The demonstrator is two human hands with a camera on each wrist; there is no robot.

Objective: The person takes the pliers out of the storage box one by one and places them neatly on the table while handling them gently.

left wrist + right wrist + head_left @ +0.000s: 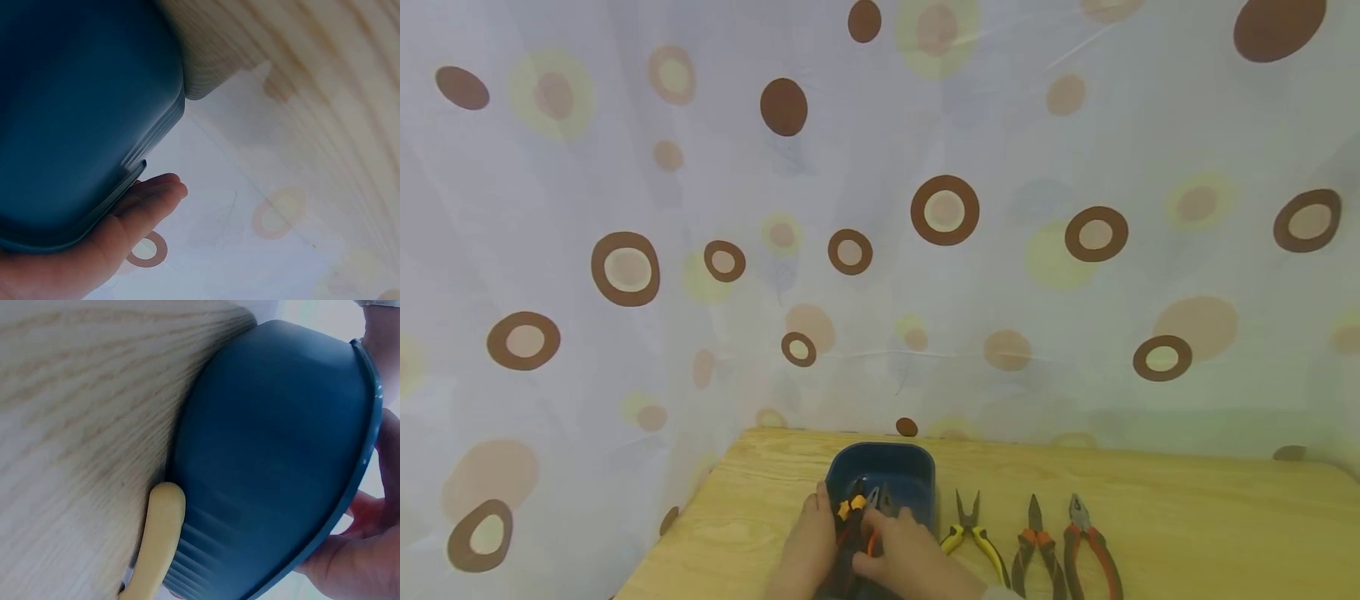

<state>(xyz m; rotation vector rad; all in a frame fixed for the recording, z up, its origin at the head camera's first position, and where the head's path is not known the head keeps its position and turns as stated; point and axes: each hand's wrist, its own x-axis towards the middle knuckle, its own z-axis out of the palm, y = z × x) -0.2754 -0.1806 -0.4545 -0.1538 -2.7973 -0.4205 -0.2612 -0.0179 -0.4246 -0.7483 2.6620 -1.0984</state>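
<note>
A dark blue bin (880, 451) stands on the wooden table, with several pliers (886, 500) lying in it, some with orange-and-black handles. My left hand (808, 546) rests against the bin's left side. In the left wrist view, its fingers (147, 209) lie fairly straight along the outside of the rim; the thumb is hidden. Over the bin's right rim reaches my right hand (910, 554), its thumb and fingers bent around an orange handle inside. Whether they touch or grip it is hidden. The right wrist view shows mainly the bin's outer wall (269, 450).
Right of the bin stand yellow-handled long-nose pliers (967, 525), orange-and-black pliers (1036, 546) and red-and-black pliers (1082, 533) in a row, handles spread. A yellow handle (159, 540) lies close against the bin's wall. A dotted curtain (880, 292) hangs behind the table (1217, 517).
</note>
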